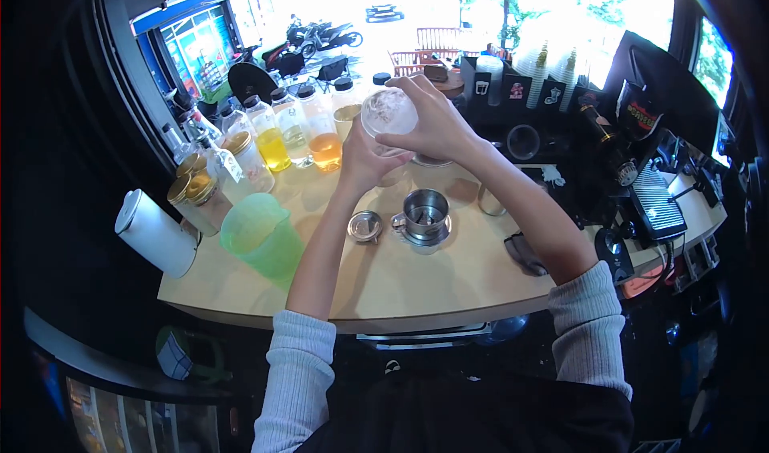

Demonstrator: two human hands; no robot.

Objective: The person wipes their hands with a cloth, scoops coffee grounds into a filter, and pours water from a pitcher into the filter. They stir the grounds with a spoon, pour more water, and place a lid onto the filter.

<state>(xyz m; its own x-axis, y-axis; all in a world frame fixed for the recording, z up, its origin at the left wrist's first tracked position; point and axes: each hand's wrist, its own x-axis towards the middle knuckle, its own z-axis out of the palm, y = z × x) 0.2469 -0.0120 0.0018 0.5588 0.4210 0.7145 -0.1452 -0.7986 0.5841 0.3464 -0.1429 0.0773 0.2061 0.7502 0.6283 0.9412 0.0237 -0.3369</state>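
Both hands hold a clear round cup (389,110) above the far middle of the counter. Its contents look whitish, but I cannot make out what they are. My left hand (370,155) wraps its near, lower side, and my right hand (432,116) grips its rim and right side. Below them on the counter stands a metal drip coffee filter (425,210), open at the top, on what looks like a glass. A small round metal lid (365,225) lies to its left. By my left forearm is a translucent green pitcher (258,227).
Bottles of coloured liquid (273,147) and gold-lidded jars (197,190) line the counter's left and back. A white cylindrical container (154,230) stands at the left edge. A dark cloth (525,254) lies right, near a coffee machine (658,201). Stacked cups (529,62) stand at the back.
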